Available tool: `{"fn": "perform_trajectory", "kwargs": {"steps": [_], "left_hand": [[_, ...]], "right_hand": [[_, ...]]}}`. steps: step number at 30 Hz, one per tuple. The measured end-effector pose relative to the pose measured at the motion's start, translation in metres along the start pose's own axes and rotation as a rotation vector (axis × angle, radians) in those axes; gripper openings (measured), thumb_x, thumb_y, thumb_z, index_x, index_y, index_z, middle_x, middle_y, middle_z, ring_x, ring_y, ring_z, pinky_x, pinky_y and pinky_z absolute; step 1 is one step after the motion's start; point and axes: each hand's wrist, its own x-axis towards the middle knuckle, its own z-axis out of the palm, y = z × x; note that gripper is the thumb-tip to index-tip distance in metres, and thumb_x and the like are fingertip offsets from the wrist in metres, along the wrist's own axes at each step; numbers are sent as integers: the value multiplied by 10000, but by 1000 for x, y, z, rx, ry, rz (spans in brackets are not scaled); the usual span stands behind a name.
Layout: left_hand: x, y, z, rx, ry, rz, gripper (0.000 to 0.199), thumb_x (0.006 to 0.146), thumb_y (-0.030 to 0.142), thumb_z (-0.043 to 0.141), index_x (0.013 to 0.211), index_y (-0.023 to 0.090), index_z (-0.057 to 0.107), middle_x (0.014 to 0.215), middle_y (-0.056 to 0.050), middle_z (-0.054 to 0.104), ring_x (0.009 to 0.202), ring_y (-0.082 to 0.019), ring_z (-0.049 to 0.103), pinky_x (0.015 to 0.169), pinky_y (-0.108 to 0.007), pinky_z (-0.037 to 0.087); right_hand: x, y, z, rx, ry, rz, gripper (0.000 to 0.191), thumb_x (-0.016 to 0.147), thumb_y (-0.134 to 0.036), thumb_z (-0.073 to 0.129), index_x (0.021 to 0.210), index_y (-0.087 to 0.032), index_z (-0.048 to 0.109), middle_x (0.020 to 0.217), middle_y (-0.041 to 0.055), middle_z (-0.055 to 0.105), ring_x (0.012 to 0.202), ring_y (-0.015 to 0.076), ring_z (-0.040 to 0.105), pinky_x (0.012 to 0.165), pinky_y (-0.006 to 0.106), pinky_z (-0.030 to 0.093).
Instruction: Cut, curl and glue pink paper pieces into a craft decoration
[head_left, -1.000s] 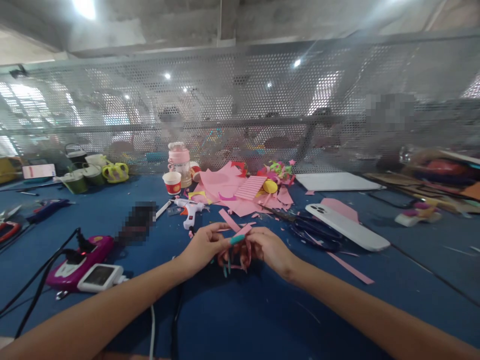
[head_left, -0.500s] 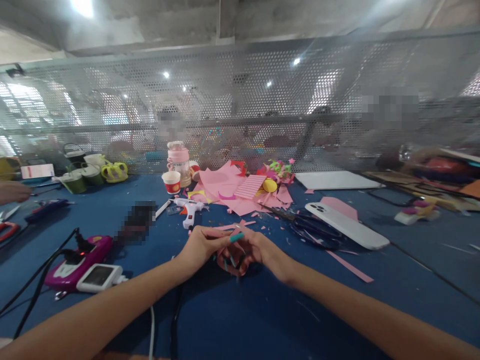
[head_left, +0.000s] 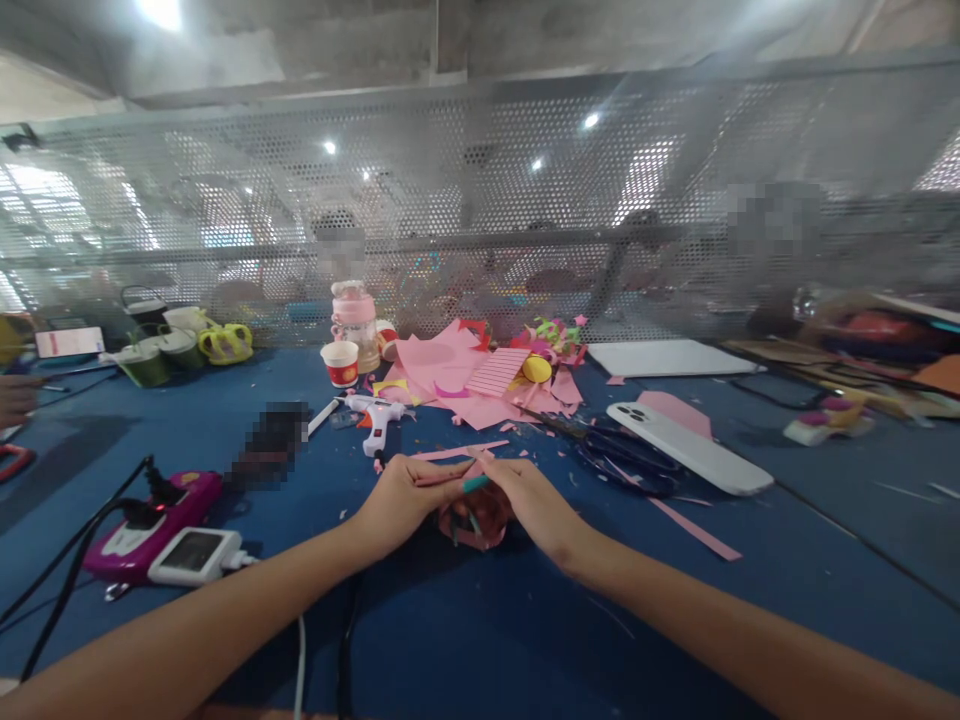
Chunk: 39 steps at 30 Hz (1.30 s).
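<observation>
Both hands meet over the blue table, close to its front. My left hand (head_left: 401, 505) is closed, with its thumb pressed on a small pink paper piece (head_left: 481, 527). My right hand (head_left: 534, 505) bends over the same piece from the other side, its fingers closed and partly hidden. The thumbnail is teal. Just beyond the hands lie a pink paper strip (head_left: 459, 452) and a white glue gun (head_left: 377, 420). Behind them spreads a pile of pink paper (head_left: 435, 362). Dark-handled scissors (head_left: 630, 460) rest to the right.
At left are a magenta power strip (head_left: 139, 550) and a white charger (head_left: 196, 555). A red-and-white paper cup (head_left: 341, 364) and pink bottle (head_left: 355, 325) stand behind the glue gun. A white phone (head_left: 690, 448) lies right. Another person's hand (head_left: 16, 400) shows far left.
My right hand's fingers have straightened and drawn in over the pink piece, near my left thumb. At far left, the other person's hand has moved, and the dark blue item beside it is gone from view.
</observation>
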Motion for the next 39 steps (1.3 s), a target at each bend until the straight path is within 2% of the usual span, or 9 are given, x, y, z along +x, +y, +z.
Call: {"fn": "perform_trajectory", "kwargs": {"steps": [9, 14, 19, 24, 27, 30, 33, 36, 39], "left_hand": [[-3, 3, 1, 204, -9, 202, 287, 791, 319, 473, 995, 204, 639, 753, -36, 685, 608, -135, 594, 561, -226, 471], [-5, 1, -4, 468, 80, 400, 278, 804, 275, 465, 1033, 223, 615, 870, -51, 674, 811, -163, 573, 777, -277, 422], [-4, -3, -9, 640, 234, 547, 266, 806, 288, 458, 998, 227, 631, 780, -53, 636, 788, -179, 499, 730, -307, 406], [-3, -1, -8, 480, 375, 453, 324, 810, 315, 441, 1110, 228, 529, 1050, -69, 531, 996, -199, 442, 874, -357, 338], [-1, -1, -6, 232, 429, 318, 316, 793, 392, 441, 1029, 195, 514, 1005, -62, 508, 931, -180, 470, 786, -306, 394], [0, 0, -4, 74, 343, 218, 350, 765, 502, 411, 807, 171, 514, 749, -10, 503, 708, -126, 485, 621, -236, 409], [-2, 0, -2, 35, 258, 173, 403, 731, 565, 404, 670, 170, 457, 551, 49, 403, 492, -72, 391, 459, -194, 344], [-5, 1, 0, -32, 197, 111, 368, 729, 548, 430, 697, 182, 410, 487, 82, 371, 367, -43, 328, 359, -174, 281], [-6, 2, 3, -182, 95, 16, 371, 728, 532, 448, 902, 209, 394, 555, 65, 493, 333, -67, 436, 321, -177, 315]], "right_hand": [[5, 3, -4, 181, 67, -17, 349, 541, -482, 652, 495, -152, 545, 397, -51, 469, 364, 70, 417, 420, 213, 364], [7, 7, -7, 210, 1, -41, 355, 593, -469, 625, 499, -139, 535, 416, -40, 472, 385, 64, 420, 428, 202, 321], [5, 5, -8, 143, -18, -141, 354, 627, -492, 592, 555, -149, 545, 485, -24, 497, 458, 86, 449, 487, 227, 366], [0, 0, -10, -150, 77, -362, 389, 703, -532, 499, 552, -173, 484, 497, -29, 452, 455, 93, 418, 464, 232, 383], [-2, 0, -13, -398, 162, -570, 340, 800, -443, 415, 585, -185, 468, 563, -12, 455, 513, 113, 440, 498, 247, 396], [-3, 1, -16, -666, 226, -840, 294, 846, -304, 380, 589, -187, 460, 588, 7, 470, 611, 139, 450, 592, 270, 394], [-4, 0, -17, -821, 238, -986, 254, 853, -188, 374, 623, -186, 481, 596, 14, 501, 667, 147, 445, 639, 269, 378], [-4, 0, -18, -929, 274, -1037, 244, 841, -134, 394, 626, -185, 498, 607, 14, 527, 705, 155, 435, 689, 284, 356], [-3, 1, -20, -999, 377, -1047, 195, 831, -166, 440, 660, -182, 531, 632, 16, 567, 711, 168, 416, 707, 313, 327]]}}
